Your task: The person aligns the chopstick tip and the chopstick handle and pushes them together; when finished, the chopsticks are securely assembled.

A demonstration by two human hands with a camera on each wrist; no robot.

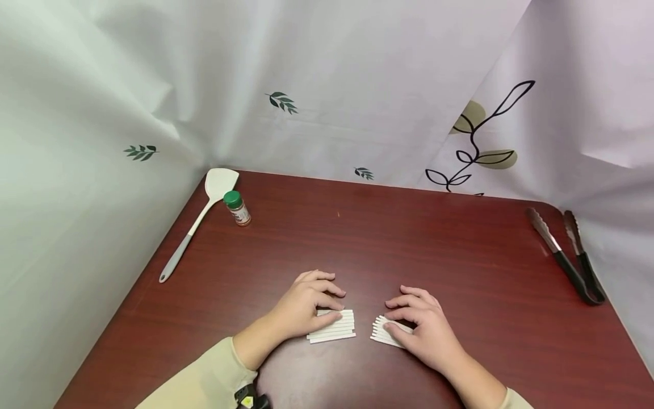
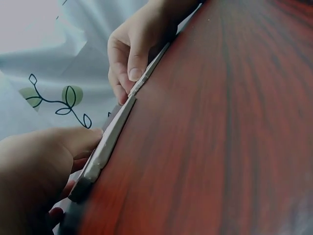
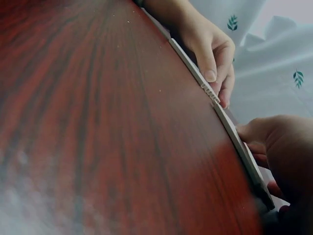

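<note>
Partly under our left grip (image 1: 309,304) and right grip (image 1: 424,326), both loosely spread, lie white sticks (image 1: 339,329); we judge them light, stiff, maybe brittle; we should pinch gently their long sides.

From the near side, the head view looks down; low, close wrist views face inward, sharing the sticks (image 1: 332,330).

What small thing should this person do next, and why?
Perhaps the right hand should gently turn the right row of thin, straight white sticks to line up with the left row of similar thin white sticks. The two rows lie at an angle to each other across a gap of dark red tabletop, and that hand touches its row.
</note>
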